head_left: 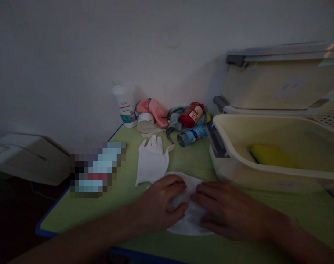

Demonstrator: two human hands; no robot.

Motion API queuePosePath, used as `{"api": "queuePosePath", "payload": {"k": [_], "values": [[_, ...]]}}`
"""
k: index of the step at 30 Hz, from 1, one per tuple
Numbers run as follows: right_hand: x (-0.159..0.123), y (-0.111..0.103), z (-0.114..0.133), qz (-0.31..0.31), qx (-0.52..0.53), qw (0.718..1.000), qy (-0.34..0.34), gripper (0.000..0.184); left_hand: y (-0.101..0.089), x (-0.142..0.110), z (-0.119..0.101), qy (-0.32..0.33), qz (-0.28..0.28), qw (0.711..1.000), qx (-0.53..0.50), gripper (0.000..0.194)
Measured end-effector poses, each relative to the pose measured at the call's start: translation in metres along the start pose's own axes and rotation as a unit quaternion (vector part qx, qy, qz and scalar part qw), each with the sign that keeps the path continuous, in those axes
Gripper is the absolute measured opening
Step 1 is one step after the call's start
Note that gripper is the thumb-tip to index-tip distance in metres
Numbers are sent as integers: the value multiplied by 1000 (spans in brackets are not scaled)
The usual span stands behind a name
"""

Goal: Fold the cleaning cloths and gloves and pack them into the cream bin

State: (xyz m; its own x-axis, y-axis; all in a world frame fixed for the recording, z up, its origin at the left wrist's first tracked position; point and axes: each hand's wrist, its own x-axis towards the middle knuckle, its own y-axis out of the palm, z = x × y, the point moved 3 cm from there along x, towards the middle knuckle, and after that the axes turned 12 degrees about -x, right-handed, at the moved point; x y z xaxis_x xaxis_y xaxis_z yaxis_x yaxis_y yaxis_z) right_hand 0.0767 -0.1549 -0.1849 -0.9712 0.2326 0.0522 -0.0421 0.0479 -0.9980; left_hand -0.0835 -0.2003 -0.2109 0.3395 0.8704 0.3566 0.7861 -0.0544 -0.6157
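Observation:
A thin white cloth (189,223) with a rounded edge lies near the front of the table, and both hands rest on it. My left hand (167,200) covers the cloth's left side, thumb and forefinger spread apart. On the right side lies my right hand (224,207), its fingers bent and apart over the fabric. Neither hand visibly grips the cloth, though the undersides of the fingers are hidden. Just beyond my left hand a white glove (152,161) is laid flat, fingers pointing to the wall.
A cream storage box (215,165) with its lid raised stands right, a yellow item (271,156) inside. Against the wall are a white bottle (125,106), round tub (145,123), pink cloth (153,110), red package (191,114) and blue bottle (193,135). A pixelated object (101,168) lies left.

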Motion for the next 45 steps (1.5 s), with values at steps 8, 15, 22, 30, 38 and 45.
{"api": "queuePosePath", "payload": {"k": [8,15,22,30,38,45], "values": [[3,33,11,-106,17,988,113,57,19,-4,0,-24,136,983,120,64],[-3,47,7,-60,-29,990,125,72,17,-13,9,-50,145,973,170,83],[-22,44,3,-31,-69,989,127,70,10,-19,14,-72,165,964,197,89],[-22,41,5,-15,-73,989,124,68,9,-16,13,-75,165,959,217,84],[-22,36,-1,13,-17,991,131,72,-22,-1,4,-6,25,978,209,53],[3,6,13,38,40,996,67,68,-87,41,46,-173,-97,941,276,21]]}}
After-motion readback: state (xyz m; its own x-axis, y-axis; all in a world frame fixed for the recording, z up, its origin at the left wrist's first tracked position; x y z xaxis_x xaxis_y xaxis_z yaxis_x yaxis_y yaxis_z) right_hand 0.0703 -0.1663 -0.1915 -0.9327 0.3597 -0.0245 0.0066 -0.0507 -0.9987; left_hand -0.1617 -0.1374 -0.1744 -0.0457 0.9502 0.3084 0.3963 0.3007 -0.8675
